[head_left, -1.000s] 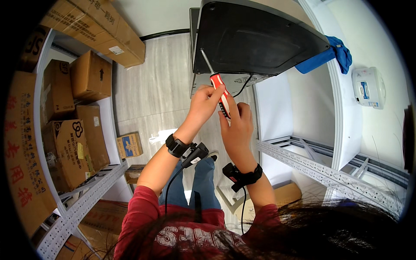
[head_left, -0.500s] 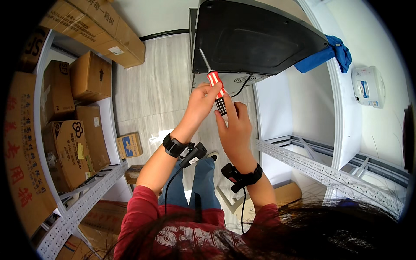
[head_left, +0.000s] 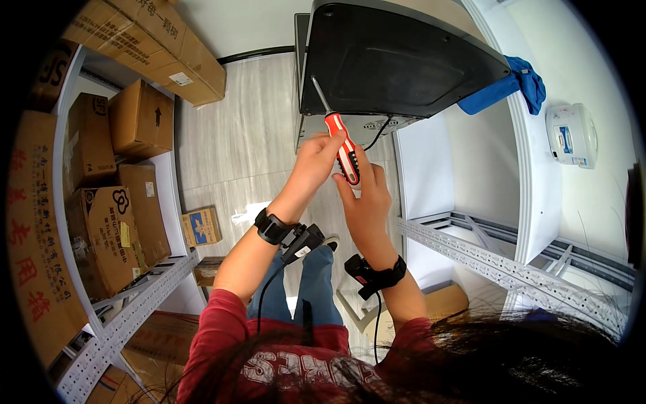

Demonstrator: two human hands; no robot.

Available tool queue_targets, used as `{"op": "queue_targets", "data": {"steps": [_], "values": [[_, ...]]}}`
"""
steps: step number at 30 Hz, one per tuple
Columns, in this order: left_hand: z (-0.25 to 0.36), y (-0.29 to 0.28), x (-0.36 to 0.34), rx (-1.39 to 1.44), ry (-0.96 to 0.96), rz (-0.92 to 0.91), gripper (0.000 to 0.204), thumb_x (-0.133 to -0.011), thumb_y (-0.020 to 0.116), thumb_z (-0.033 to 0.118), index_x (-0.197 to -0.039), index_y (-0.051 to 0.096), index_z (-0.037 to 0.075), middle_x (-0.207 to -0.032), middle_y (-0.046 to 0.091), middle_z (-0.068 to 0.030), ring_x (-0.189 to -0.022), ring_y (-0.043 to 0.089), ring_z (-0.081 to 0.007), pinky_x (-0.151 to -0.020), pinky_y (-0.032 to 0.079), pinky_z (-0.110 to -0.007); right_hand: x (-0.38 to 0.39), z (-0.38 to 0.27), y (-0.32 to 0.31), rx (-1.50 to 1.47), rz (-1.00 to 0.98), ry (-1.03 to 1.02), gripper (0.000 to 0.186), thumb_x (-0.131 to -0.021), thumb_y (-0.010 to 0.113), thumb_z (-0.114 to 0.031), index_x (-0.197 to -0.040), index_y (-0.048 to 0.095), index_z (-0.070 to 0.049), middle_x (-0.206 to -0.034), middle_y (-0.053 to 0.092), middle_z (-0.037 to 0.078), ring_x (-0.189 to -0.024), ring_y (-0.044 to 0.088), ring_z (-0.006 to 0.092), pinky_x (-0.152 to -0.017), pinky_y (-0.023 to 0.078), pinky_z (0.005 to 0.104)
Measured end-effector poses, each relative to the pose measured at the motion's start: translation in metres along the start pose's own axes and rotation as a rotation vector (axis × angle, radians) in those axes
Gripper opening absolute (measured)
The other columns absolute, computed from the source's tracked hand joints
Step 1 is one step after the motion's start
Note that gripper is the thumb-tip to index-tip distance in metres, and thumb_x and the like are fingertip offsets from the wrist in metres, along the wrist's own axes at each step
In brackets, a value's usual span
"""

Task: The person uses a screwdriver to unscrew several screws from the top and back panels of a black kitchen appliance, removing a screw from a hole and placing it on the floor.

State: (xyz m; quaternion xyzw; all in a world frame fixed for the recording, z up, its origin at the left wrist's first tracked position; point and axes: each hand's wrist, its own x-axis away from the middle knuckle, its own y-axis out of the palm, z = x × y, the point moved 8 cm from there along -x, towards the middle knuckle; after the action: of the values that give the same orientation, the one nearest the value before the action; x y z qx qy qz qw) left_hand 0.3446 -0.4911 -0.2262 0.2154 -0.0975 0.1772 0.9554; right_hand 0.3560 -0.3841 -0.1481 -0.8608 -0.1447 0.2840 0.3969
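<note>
1. Screwdriver [head_left: 334,125] (red and white handle, black patch) is up in both hands, shaft aimed at about 11 o'clock, with 12 being straight up the view.
2. Left hand [head_left: 315,161]: grip's closed, pinching the handle around its middle, thumb on top. It comes in from the handle's 8 o'clock side.
3. Right hand [head_left: 367,202]: sits at 5 o'clock from the left one. Index finger runs along the handle, thumb beside the butt end, so the handle end is between them. Can't tell if that grip is actually pressing.
4. Tip overlaps the lower-left part of the big black panel [head_left: 404,60] at 12 o'clock. Touching or just in front? Can't tell, tbh.
5. Panel's bottom edge crosses right by the shaft, and a black cable [head_left: 381,133] hangs at 1 o'clock, pretty near the right fingers.
6. Most open room: floor [head_left: 235,141] from 9 to 11 o'clock, out to the box-loaded rack [head_left: 183,232]. At 3 o'clock it's tighter, with a white shelf panel [head_left: 427,168] near.
</note>
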Motion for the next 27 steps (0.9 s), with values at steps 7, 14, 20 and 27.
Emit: {"op": "queue_targets", "data": {"steps": [7, 14, 20, 27], "values": [[0.0, -0.004, 0.0, -0.115, 0.021, 0.003, 0.034, -0.091, 0.051, 0.03, -0.084, 0.062, -0.001, -0.088, 0.054, -0.0032, -0.084, 0.049, -0.0112, -0.077, 0.037, -0.025, -0.002, 0.024, 0.01, -0.273, -0.089, 0.292, 0.047, -0.08, 0.065, -0.013, -0.122, 0.049, -0.002, -0.094, 0.055, 0.013, -0.076, 0.058, 0.0249, -0.059, 0.046, 0.0328], [0.003, -0.011, -0.004, -0.171, 0.139, 0.078, 0.033, -0.087, 0.057, 0.03, -0.077, 0.066, 0.0, -0.095, 0.052, -0.0083, -0.092, 0.05, -0.0185, -0.08, 0.039, -0.028, -0.002, 0.011, 0.005, -0.194, -0.001, 0.119, 0.041, -0.084, 0.061, -0.016, -0.119, 0.049, 0.001, -0.096, 0.057, 0.015, -0.079, 0.059, 0.0229, -0.061, 0.047, 0.0321], [0.004, -0.008, 0.001, -0.146, 0.054, 0.053, 0.034, -0.091, 0.053, 0.029, -0.086, 0.063, -0.003, -0.1, 0.05, -0.0057, -0.093, 0.049, -0.0135, -0.083, 0.037, -0.026, -0.004, 0.018, 0.013, -0.23, -0.094, 0.28, 0.044, -0.082, 0.062, -0.014, -0.121, 0.047, 0.0, -0.088, 0.053, 0.017, -0.075, 0.056, 0.0305, -0.059, 0.046, 0.0367], [0.004, -0.005, -0.004, -0.046, 0.072, -0.04, 0.034, -0.091, 0.053, 0.03, -0.091, 0.063, -0.003, -0.099, 0.052, -0.0037, -0.091, 0.05, -0.0105, -0.082, 0.037, -0.025, -0.013, -0.014, -0.01, 0.041, 0.117, -0.122, 0.042, -0.081, 0.062, -0.013, -0.119, 0.048, -0.002, -0.092, 0.055, 0.017, -0.079, 0.057, 0.0327, -0.064, 0.047, 0.0388]]}}
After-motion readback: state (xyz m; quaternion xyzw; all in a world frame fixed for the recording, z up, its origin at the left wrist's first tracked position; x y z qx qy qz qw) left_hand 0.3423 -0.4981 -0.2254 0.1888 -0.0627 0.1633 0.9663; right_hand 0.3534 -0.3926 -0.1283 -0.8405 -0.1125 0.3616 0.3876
